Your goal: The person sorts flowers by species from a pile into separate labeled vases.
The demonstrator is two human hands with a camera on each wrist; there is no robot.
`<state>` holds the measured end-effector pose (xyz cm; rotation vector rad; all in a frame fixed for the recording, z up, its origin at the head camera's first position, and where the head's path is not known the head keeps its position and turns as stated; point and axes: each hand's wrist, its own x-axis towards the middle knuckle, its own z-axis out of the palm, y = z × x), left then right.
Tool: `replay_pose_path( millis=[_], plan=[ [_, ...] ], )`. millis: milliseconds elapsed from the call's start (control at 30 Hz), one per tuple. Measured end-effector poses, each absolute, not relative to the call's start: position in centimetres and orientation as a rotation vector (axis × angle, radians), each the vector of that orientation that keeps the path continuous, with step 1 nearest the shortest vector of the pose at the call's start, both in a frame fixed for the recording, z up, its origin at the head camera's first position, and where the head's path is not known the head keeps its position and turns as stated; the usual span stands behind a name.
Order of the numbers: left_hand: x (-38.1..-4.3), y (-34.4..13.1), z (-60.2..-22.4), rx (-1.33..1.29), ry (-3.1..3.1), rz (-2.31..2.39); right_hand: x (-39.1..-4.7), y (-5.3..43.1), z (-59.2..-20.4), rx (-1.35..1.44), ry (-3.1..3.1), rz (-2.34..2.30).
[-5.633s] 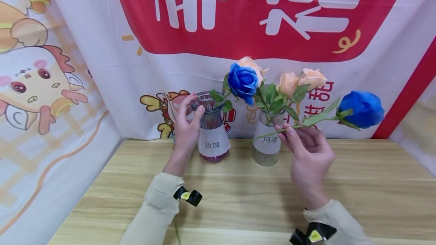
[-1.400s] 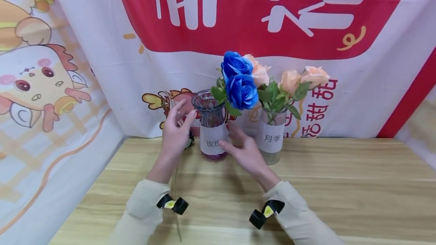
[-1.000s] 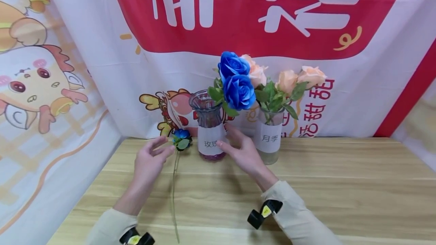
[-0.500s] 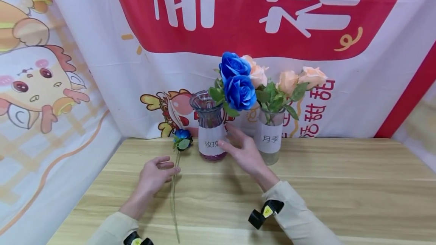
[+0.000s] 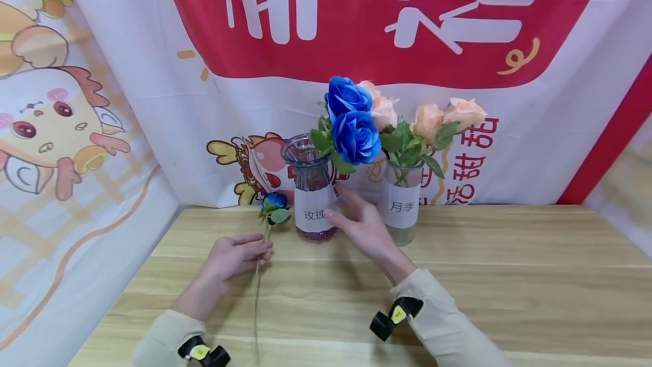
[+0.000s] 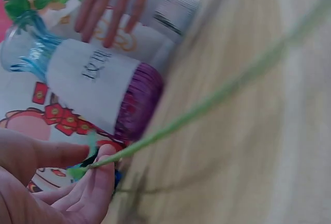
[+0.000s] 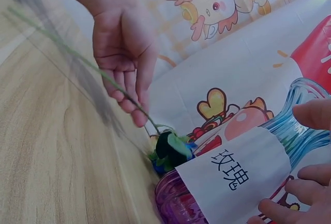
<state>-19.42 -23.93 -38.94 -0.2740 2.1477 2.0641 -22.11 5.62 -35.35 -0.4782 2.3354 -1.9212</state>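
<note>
My left hand point(image 5: 236, 256) holds the thin green stem of a blue rose point(image 5: 275, 201) below its bloom, the stem point(image 6: 207, 102) running between thumb and fingers in the left wrist view. The bloom point(image 7: 173, 149) is close to the foot of a ribbed glass vase point(image 5: 311, 171) with a purple base and a white paper label. My right hand point(image 5: 369, 231) is at that vase's right side, thumb over the label's edge and fingers extended. Two blue roses point(image 5: 356, 136) lean right out of this vase, partly covering a peach flower point(image 5: 383, 111) behind.
Right of the ribbed vase stands a clear glass vase point(image 5: 402, 235), also labelled, with peach roses point(image 5: 464, 113) and green leaves. A printed cloth point(image 5: 229, 106) hangs right behind the wooden table point(image 5: 509, 276), and another cartoon cloth point(image 5: 102, 231) borders its left.
The right hand's blue rose has joined the other in the ribbed vase, and that hand moved to the vase's side. My left hand left the vase, came down and took the lying rose's stem.
</note>
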Motion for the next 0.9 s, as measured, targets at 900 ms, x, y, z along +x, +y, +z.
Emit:
replay_pose_path(
  millis=[900],
  plan=[
    [-19.2,-21.8,-29.0,-0.429,1.401,2.900,-22.2,5.5,-35.8,-0.521,2.336,-1.856]
  ],
)
